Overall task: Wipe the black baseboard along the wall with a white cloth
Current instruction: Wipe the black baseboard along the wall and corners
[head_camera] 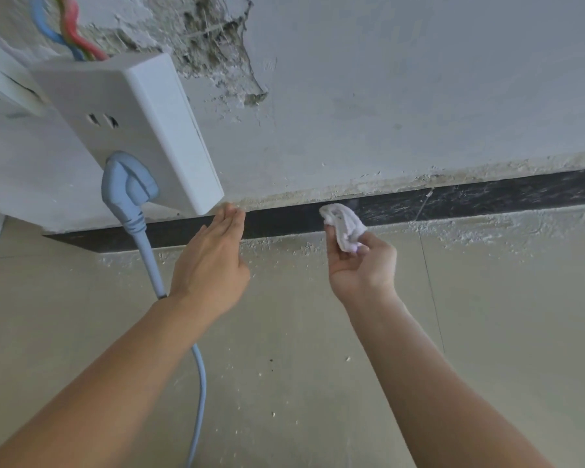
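Note:
A black baseboard (453,201) runs along the foot of the white wall, dusty and streaked on its right part, cleaner toward the left. My right hand (362,265) pinches a crumpled white cloth (345,222), and the cloth's upper end lies against the baseboard. My left hand (213,261) is flat with straight fingers, its fingertips touching the top edge of the baseboard just under a socket box.
A white socket box (132,130) juts from the wall at the left, with a blue plug (129,184) and its cable (196,383) trailing down over the floor. Broken plaster (217,45) shows above. The beige floor (318,366) carries plaster crumbs along the wall.

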The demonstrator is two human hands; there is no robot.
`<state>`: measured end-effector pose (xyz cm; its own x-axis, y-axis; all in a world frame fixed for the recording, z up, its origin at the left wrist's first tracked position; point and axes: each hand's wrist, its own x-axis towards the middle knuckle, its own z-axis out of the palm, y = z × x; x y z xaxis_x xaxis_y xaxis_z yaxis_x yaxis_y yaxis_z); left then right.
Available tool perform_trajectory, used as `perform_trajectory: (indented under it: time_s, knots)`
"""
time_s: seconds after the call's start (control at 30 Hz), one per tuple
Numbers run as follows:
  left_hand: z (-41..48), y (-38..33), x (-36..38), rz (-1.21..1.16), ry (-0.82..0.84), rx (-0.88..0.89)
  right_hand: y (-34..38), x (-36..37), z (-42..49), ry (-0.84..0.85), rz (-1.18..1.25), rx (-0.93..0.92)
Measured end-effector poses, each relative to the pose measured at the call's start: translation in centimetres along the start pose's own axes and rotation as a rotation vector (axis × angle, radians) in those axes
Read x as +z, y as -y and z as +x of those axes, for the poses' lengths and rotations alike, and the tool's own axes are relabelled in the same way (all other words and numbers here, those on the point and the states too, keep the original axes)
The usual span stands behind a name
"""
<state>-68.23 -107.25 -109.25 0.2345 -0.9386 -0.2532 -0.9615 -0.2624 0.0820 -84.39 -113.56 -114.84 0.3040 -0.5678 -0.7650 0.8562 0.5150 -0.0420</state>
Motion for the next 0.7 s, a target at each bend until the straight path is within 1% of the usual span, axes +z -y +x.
perform_trajectory:
  time_s: [0.03, 0.1, 0.2, 0.33, 0.37, 0.47, 0.63, 0.7]
  knots:
    - [0.0, 0.0, 0.0, 0.003, 0.007, -0.001, 0.5, -0.6, -0.1, -0.008, 0.005, -0.021]
    - [0.0, -0.1, -0.1, 0.008, 0.025, -0.002, -0.2, -1.4, 0.4, -0.026, -0.154, 0.013]
    - [0.2, 0.0, -0.3, -0.01, 0.014, -0.014, -5.1, -1.2, 2.5, -0.027, -0.472, 0.136]
    - [0.4, 0.0, -0.5, -0.044, 0.005, -0.032, -10.6, 0.7, 4.2, 0.004, -0.714, 0.212]
    - [0.4, 0.1, -0.5, -0.047, 0.003, -0.033, -11.2, 1.4, 4.3, 0.02, -0.732, 0.23]
    - [0.3, 0.2, -0.2, -0.043, 0.007, -0.023, -11.8, 2.2, 5.1, -0.059, -0.671, 0.221]
    - [0.1, 0.3, 0.5, -0.012, 0.001, -0.015, -8.6, 1.2, 6.6, -0.061, -0.522, 0.159]
    - [0.0, 0.2, 0.6, -0.018, -0.015, -0.019, -7.1, 0.9, 6.9, -0.107, -0.515, 0.136]
